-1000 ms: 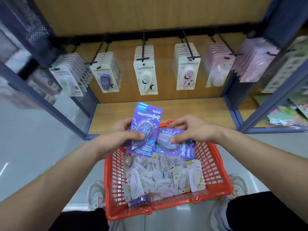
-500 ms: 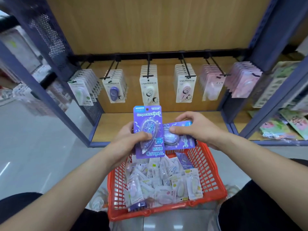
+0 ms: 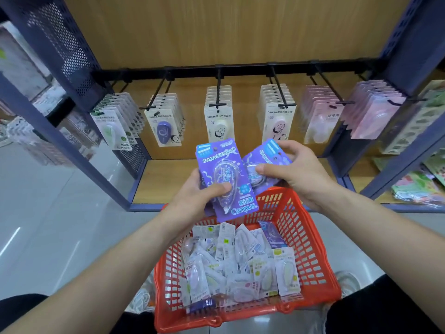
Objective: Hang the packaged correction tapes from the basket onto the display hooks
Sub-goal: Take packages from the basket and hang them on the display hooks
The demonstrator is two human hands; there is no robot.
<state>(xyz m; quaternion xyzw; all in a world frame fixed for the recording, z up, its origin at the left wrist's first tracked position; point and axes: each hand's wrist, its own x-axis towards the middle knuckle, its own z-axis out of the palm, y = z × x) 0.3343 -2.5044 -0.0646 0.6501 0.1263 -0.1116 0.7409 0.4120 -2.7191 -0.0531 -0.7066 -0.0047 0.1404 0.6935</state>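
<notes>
Purple card packs, two of them, are up in both hands above the basket. L hand (image 3: 192, 198) grips one purple correction tape pack (image 3: 227, 182) upright, thumb pressed across the clear blister and fingers curled behind the card, "Campus" print facing the camera. R hand (image 3: 298, 174) pinches a second purple pack (image 3: 263, 162), tilted and partly tucked behind the first; thumb on the front, fingers wrapped over the top right edge. The two packs overlap (can't tell if they actually touch).

Below them sits the red plastic basket (image 3: 315, 239) on the floor, between the person's knees, w/ a loose heap of more packaged tapes (image 3: 240, 268) inside, mostly white and pale cards, plus one purple pack leaning near the back right wall.

Ahead is a wood-backed shelf bay w/ a black rail (image 3: 240, 69) carrying display hooks (image 3: 218, 92). Each hook is loaded w/ a row of hung packs: green-toned at far left (image 3: 112, 131), then a purple-dispenser row (image 3: 165, 127), cream (image 3: 219, 124), pink-and-cream (image 3: 279, 121), and two pink rows to the right. Neither held pack is on a hook; both are well below the rail, in front of the wooden shelf board (image 3: 168, 179).
</notes>
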